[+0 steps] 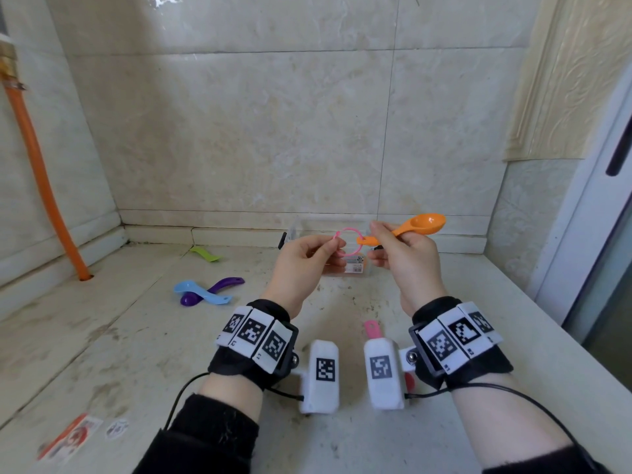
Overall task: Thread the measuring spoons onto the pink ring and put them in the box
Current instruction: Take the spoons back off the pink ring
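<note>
Left hand point(304, 258) pinches ring point(349, 241) | right hand point(403, 254) pinches orange spoon point(419, 225) | risk: your ring twists, spoon slips off.

A pink ring point(348, 242) and an orange measuring spoon point(415, 227) are held up. On the mottled off-white counter point(143, 336) lie a lime-green spoon point(205, 253), a light-blue spoon point(201, 292) and a purple spoon point(213, 290). White wrist tags point(254, 333) carry black square-code patterns. The sleeves point(205, 439) are black.
</note>
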A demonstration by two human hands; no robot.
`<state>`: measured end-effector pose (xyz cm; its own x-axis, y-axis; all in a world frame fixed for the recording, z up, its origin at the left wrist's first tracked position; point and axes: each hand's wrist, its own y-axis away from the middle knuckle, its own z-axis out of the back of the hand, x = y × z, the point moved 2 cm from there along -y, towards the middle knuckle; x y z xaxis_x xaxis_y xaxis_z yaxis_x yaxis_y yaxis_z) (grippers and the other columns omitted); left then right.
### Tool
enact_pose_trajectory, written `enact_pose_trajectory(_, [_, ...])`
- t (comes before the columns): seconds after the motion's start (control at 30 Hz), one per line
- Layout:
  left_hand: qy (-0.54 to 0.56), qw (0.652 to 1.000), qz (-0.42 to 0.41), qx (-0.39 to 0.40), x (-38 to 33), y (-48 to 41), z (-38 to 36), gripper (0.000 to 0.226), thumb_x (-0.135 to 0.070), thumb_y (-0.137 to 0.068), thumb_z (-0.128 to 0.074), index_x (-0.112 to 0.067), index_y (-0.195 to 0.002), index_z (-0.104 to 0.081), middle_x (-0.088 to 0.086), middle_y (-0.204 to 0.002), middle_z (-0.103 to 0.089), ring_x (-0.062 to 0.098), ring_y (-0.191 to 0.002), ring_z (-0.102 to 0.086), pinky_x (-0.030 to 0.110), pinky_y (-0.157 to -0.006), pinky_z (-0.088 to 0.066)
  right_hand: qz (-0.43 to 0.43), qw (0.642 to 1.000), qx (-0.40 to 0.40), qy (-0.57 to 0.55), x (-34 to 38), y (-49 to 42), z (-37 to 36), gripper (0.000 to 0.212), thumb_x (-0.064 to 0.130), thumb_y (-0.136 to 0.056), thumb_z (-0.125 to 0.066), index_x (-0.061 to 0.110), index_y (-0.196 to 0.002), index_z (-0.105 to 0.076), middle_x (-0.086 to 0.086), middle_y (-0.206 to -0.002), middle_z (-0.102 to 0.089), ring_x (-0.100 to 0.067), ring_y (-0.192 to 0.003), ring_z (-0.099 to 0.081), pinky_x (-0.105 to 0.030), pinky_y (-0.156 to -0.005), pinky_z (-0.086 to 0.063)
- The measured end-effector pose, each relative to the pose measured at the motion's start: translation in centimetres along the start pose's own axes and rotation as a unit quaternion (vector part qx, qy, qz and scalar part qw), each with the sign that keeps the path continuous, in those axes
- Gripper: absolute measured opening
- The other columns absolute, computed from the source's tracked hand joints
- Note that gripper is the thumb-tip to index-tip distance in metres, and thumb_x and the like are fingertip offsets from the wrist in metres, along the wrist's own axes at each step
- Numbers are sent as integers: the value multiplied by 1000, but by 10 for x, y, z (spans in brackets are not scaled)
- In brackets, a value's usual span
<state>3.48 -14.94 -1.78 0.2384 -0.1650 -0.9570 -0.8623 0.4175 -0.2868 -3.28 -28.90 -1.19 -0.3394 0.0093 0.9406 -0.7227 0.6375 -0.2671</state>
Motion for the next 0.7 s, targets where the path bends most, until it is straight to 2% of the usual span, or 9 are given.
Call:
enact_pose_trajectory(0.13, [41, 998, -19, -32, -3, 0, 2, 19, -5, -95, -54, -9, -84, -70, 4, -70, -67, 12, -60, -67, 24, -65, -58, -112, 988, 34, -96, 1, 3, -4, 21, 30, -88, -68, 10, -89, -70, -1, -77, -69, -8, -54, -57, -19, -49, -45])
enact_pose_trajectory(0.23, [55, 996, -50, -52, -6, 1, 4, 21, -8, -94, -55, -14, -83, -71, -1, -68, -69, 12, -62, -67, 23, -66, -57, -189, 966, 73, -164, 3, 6, -8, 18, 24, -92, -62, 7, -91, -68, -4, -76, -65, -8, -51, -52, -18, -46, -41])
enact_pose_trajectory(0.3, [63, 994, -73, -54, -8, 2, 4, 21, -8, -93, -57, -17, -83, -73, -2, -66, -70, 11, -63, -67, 24, -69, -58, -226, 956, 84, -168, 2, 8, -10, 20, 23, -92, -61, 4, -93, -68, -5, -72, -64, -7, -49, -51, -17, -46, -40])
enact_pose_trajectory(0.4, [61, 992, -96, -59, -9, 1, 4, 19, -10, -92, -60, -20, -86, -75, -4, -68, -71, 8, -66, -66, 27, -76, -58, -275, 944, 114, -139, -1, 12, -12, 30, 31, -90, -62, 2, -87, -70, -2, -61, -64, -7, -45, -51, -15, -43, -41])
enact_pose_trajectory(0.53, [52, 990, -99, -83, -8, 0, 6, 17, -13, -90, -62, -23, -86, -75, -4, -74, -73, 6, -66, -64, 27, -73, -57, -304, 938, 142, -79, -4, 14, -12, 40, 43, -88, -63, 6, -75, -68, 0, -52, -57, -7, -38, -48, -15, -37, -40])
enact_pose_trajectory(0.63, [51, 989, -96, -104, -8, -1, 8, 15, -17, -90, -63, -25, -87, -75, -4, -77, -73, 5, -65, -64, 29, -73, -56, -301, 940, 151, -63, -5, 15, -14, 42, 42, -89, -64, 12, -60, -55, 3, -44, -46, -5, -32, -36, -14, -30, -28])
enact_pose_trajectory(0.7, [38, 989, -91, -110, -8, -2, 9, 18, -20, -91, -62, -30, -83, -75, -7, -77, -73, 5, -67, -65, 32, -76, -55, -277, 947, 149, -70, -3, 14, -14, 42, 40, -88, -66, 12, -59, -54, 3, -45, -44, -5, -32, -33, -15, -30, -26])
